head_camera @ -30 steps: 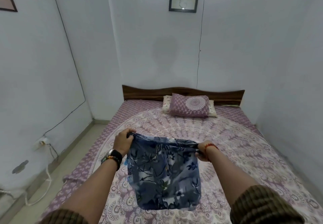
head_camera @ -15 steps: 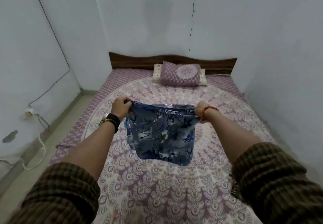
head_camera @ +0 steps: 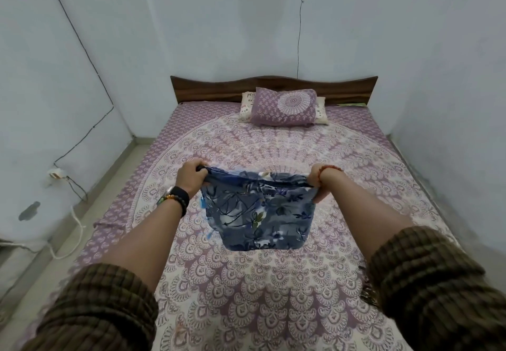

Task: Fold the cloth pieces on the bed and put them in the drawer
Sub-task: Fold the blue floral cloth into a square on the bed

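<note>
Both arms reach out over the bed (head_camera: 273, 282), and between them hangs a blue floral cloth (head_camera: 260, 214), held up in the air above the middle of the bed rather than lying on it. The left hand (head_camera: 191, 177) grips the cloth's upper left corner with its fingers curled round the bunched fabric; the right hand (head_camera: 319, 186) pinches the upper right corner in the same way. The top edge runs nearly taut between the two hands, and the rest of the cloth droops below in a doubled, roughly square panel with a rounded lower edge.

The left wrist wears a dark watch (head_camera: 179, 196) and a beaded band, the right wrist a red bead bracelet (head_camera: 328, 171). Both sleeves are brown check, pushed up the forearms.

The bed carries a purple and white patterned sheet. At its head edge, against the wooden headboard (head_camera: 273, 88), a purple pillow (head_camera: 286, 107) lies on top of a paler one. Along the left wall a cable (head_camera: 82, 44) runs down to a socket (head_camera: 56, 172) near the floor.
</note>
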